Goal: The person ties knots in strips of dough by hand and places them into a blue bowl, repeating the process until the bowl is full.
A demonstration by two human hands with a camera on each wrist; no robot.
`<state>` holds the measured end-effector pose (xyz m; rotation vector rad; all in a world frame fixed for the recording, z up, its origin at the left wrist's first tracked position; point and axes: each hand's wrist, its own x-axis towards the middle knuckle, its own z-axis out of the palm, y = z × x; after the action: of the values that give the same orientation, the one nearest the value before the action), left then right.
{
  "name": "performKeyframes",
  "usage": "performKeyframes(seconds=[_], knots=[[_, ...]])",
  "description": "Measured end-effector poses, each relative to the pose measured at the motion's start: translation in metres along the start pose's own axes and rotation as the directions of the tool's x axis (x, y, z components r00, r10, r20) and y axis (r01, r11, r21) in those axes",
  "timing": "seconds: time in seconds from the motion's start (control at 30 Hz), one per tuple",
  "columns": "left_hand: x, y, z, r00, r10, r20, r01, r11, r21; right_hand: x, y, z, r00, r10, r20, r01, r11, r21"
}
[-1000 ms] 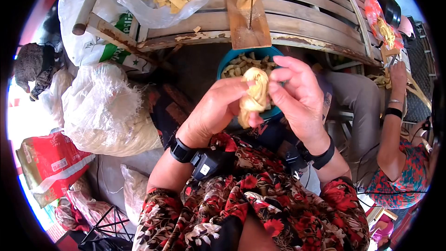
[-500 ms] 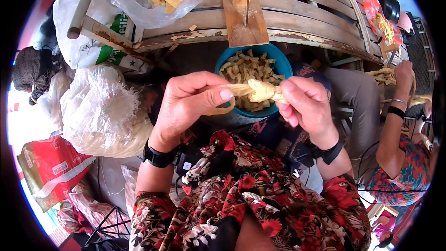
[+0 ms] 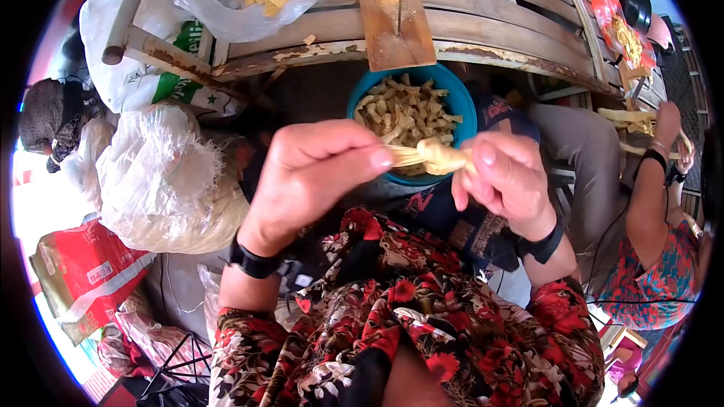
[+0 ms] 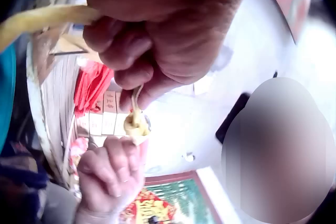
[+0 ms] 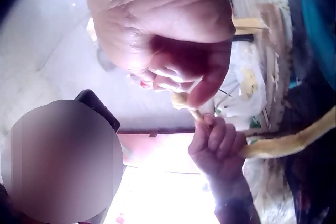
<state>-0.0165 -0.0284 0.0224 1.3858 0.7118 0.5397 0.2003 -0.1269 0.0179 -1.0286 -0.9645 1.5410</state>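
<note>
Between my hands, over the blue basin (image 3: 469, 109), is a knotted pale yellow strip (image 3: 441, 157) that looks like tofu skin. My left hand (image 3: 305, 173) pinches its flattened left part between thumb and forefinger. On the other side, my right hand (image 3: 516, 181) pinches the short end beside the knot, thumb on top. The left wrist view shows the knot (image 4: 136, 127) between the two hands, and a long loose tail (image 4: 50, 20) runs out of the left hand. Many small knotted pieces (image 3: 411, 113) fill the basin below.
A slatted bench (image 3: 505, 26) stands beyond the basin, bearing a wooden board (image 3: 411, 45) with an upright metal rod and a plastic bag (image 3: 302, 11) of flat strips. A bulging white sack (image 3: 162, 188) is at left. Another person's arm (image 3: 647, 207) is at right.
The hands have drawn apart to either side of the strip, which went from a loose bundle to a knot stretched sideways between them. The knot looks tighter now.
</note>
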Motion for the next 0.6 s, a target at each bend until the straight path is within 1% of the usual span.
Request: performKeyframes(seconds=[0.03,0.1,0.13,0.17,0.2,0.23,0.27,0.3,0.4,0.43,0.47,0.5,0.53,0.57,0.6], knots=[[-0.001,0.003,-0.004,0.989,-0.147,0.017,0.148,0.981,-0.128,-0.006,0.004,-0.002,1.000,0.030,0.001,-0.030,0.999,-0.014],[0.002,0.001,-0.003,0.991,-0.131,0.029,0.131,0.991,-0.004,-0.003,0.003,-0.005,0.997,0.079,0.010,-0.077,0.984,-0.159],[0.002,-0.001,-0.002,0.990,-0.133,0.036,0.132,0.991,0.032,0.003,-0.012,-0.007,0.990,0.142,0.012,-0.128,0.923,-0.363],[0.004,-0.003,-0.001,0.990,-0.132,0.044,0.129,0.989,0.067,0.008,-0.001,-0.007,0.987,0.009,-0.159,-0.081,0.888,-0.453],[0.007,-0.003,0.000,0.991,-0.126,0.052,0.121,0.988,0.101,0.012,-0.002,-0.017,0.992,-0.073,-0.101,-0.005,0.787,-0.617],[0.009,-0.003,0.000,0.991,-0.127,0.053,0.120,0.986,0.120,0.015,-0.006,-0.021,0.993,-0.117,-0.030,0.058,0.682,-0.729],[0.011,-0.002,0.000,0.990,-0.129,0.054,0.121,0.983,0.139,0.019,-0.009,-0.025,0.986,-0.159,0.041,0.124,0.560,-0.819],[0.013,-0.001,0.000,0.990,-0.131,0.056,0.121,0.980,0.161,0.023,-0.015,-0.020,0.979,-0.172,0.108,0.177,0.463,-0.869],[0.017,-0.008,0.004,0.995,0.048,0.091,-0.064,0.982,0.179,0.038,-0.010,-0.011,0.945,-0.130,0.299,0.326,0.415,-0.849],[0.018,-0.008,0.002,0.991,0.081,0.110,-0.106,0.964,0.244,0.042,-0.008,-0.011,0.926,-0.100,0.364,0.368,0.450,-0.814],[0.017,-0.001,0.002,0.986,0.090,0.139,-0.132,0.933,0.333,0.041,-0.007,-0.013,0.927,0.010,0.375,0.312,0.535,-0.785],[0.016,0.006,0.001,0.981,0.096,0.167,-0.159,0.894,0.420,0.040,-0.007,-0.013,0.922,0.055,0.383,0.296,0.538,-0.789],[0.017,-0.009,-0.005,0.922,0.287,0.258,-0.381,0.787,0.486,0.037,-0.009,-0.015,0.910,0.114,0.399,0.274,0.558,-0.783],[0.015,-0.009,-0.008,0.943,0.238,0.234,-0.323,0.829,0.456,0.034,-0.012,-0.017,0.894,0.174,0.413,0.247,0.577,-0.779],[0.018,-0.013,-0.011,0.962,0.183,0.203,-0.253,0.875,0.413,0.032,-0.013,-0.019,0.894,0.251,0.372,0.168,0.581,-0.796]])
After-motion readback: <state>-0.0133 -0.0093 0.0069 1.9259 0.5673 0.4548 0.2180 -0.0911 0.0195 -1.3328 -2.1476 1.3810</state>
